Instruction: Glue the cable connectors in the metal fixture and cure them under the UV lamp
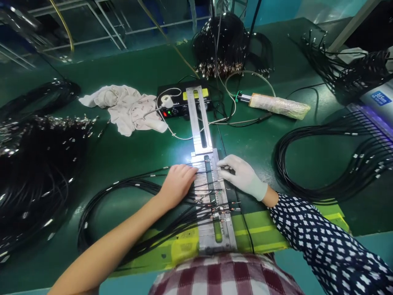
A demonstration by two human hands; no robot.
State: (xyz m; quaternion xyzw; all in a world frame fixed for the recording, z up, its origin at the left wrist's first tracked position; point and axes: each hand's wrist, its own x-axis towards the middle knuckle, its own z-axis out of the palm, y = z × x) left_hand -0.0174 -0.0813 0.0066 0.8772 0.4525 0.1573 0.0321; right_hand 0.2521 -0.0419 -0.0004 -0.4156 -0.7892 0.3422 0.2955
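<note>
A slotted metal fixture (227, 229) lies lengthwise in front of me, with several black cables (172, 227) laid across it and their stripped ends poking out on its right. My bare left hand (179, 184) rests at the fixture's left edge, its fingers close together over a cable that they partly hide. On the opposite side my right hand (244, 177), in a white glove, has thumb and fingers pinched at the end of a cable near the fixture's top. The small tip between those fingers is mostly covered. A bright light shines beside the fixture's upper left.
Behind the fixture stands a black control box (176, 110) with a metal bracket (193, 119) in front. A white cloth (129, 108) lies left of it, a wrapped tool handle (279, 105) right. Cable bundles (39, 180) fill the left; a UV lamp unit (379, 102) stands right.
</note>
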